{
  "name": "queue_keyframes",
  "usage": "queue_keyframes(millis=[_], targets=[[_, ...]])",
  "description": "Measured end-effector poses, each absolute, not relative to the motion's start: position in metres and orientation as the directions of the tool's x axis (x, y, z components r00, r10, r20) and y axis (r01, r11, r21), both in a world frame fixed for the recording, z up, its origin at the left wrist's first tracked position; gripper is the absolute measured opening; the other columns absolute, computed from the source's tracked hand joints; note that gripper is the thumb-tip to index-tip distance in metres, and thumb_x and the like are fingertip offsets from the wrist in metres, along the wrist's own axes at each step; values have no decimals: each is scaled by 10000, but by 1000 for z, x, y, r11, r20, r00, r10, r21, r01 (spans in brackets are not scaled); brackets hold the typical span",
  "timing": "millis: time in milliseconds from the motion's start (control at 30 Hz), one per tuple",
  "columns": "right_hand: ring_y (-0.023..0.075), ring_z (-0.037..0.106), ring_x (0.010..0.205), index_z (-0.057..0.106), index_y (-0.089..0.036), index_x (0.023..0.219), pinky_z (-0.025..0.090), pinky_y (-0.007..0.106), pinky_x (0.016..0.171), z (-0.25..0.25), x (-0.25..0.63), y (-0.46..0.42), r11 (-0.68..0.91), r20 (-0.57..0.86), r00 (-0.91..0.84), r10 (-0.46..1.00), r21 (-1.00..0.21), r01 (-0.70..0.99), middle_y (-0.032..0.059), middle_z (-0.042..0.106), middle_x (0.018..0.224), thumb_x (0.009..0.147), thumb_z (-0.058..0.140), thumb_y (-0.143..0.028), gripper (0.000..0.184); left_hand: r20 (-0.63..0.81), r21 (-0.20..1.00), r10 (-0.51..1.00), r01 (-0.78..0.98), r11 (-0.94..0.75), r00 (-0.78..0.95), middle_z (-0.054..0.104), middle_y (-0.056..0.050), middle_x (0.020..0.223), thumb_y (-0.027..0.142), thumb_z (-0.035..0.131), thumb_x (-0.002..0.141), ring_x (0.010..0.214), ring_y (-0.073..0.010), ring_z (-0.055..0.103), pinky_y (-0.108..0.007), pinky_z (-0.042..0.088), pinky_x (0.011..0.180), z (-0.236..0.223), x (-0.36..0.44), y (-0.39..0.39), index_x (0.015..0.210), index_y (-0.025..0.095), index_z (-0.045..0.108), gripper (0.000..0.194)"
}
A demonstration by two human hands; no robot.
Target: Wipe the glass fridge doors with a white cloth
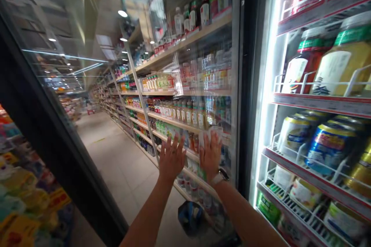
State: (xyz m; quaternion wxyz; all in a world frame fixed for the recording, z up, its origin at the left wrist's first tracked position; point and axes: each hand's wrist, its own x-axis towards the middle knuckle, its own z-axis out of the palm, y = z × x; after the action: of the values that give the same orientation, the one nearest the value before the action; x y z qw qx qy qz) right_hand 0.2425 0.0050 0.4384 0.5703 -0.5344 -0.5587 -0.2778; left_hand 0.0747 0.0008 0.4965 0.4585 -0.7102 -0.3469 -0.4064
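My left hand (173,158) lies with its fingers spread against the clear glass of a cooler door (242,96). To its right, my right hand (211,152) is held flat against the same pane, palm forward and fingers stretched out. A watch (222,175) is on my right wrist. Neither hand holds anything. Through the glass, or reflected in it, shelves of bottled drinks (185,114) run away from me.
On the right, lit cooler shelves (321,102) with white wire guards carry drink bottles (333,67), cans (330,146) and tubs (307,193). An aisle floor (107,150) stretches back on the left. Yellow packages (23,185) and a blurred blue object (189,218) are low down.
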Motion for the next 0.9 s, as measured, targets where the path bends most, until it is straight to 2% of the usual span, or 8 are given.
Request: queue_keyframes(millis=[133,233,300,500,600,700,900], targets=[[365,121,1498,93,-264,1567,280,735,1093,347,247,-1,274,926,269,265,-340,900,118,83,1644,988,326,-233,626,899,-372,105,869,-327,425,368,-65,1527,296,502,949,1490,-234,147,-427,120,1242,496,75,0,1518,212,278,617],[384,100,1497,84,-251,1568,287,769,1064,326,246,-1,277,915,294,278,-369,887,132,67,1642,982,331,-219,637,903,-372,88,867,-333,421,370,-62,1525,291,505,946,1485,-236,167,-427,130,1242,496,75,0,1520,218,267,626],[373,87,1500,74,-258,1567,266,773,1066,350,248,4,272,916,302,264,-371,888,127,65,1643,987,325,-223,633,904,-369,85,865,-340,419,365,-63,1527,292,509,945,1482,-234,176,-427,140,1241,497,75,0,1522,222,264,630],[296,90,1512,75,-255,1567,189,652,1163,494,273,16,259,941,255,222,-309,915,107,112,1644,1008,298,-248,602,901,-382,69,858,-343,429,310,-61,1546,315,534,938,1489,-215,129,-403,118,1243,499,74,5,1519,218,273,644],[293,85,1513,88,-255,1567,181,626,1175,515,281,19,250,942,258,213,-308,918,97,110,1646,1009,307,-284,600,899,-390,57,855,-342,433,289,-62,1555,314,538,938,1489,-213,132,-393,99,1243,499,73,8,1511,212,296,631],[297,98,1510,104,-266,1566,204,631,1167,482,285,19,238,934,288,210,-334,912,95,134,1641,1009,306,-298,594,899,-391,49,849,-356,435,279,-69,1559,304,556,929,1490,-216,132,-384,88,1242,500,73,8,1509,202,303,641],[338,123,1498,72,-246,1567,329,678,1090,355,290,9,200,881,389,267,-446,872,142,113,1635,1001,302,-253,611,900,-384,50,844,-374,432,257,-76,1567,295,551,927,1494,-222,119,-379,85,1239,502,76,5,1511,192,300,644]])
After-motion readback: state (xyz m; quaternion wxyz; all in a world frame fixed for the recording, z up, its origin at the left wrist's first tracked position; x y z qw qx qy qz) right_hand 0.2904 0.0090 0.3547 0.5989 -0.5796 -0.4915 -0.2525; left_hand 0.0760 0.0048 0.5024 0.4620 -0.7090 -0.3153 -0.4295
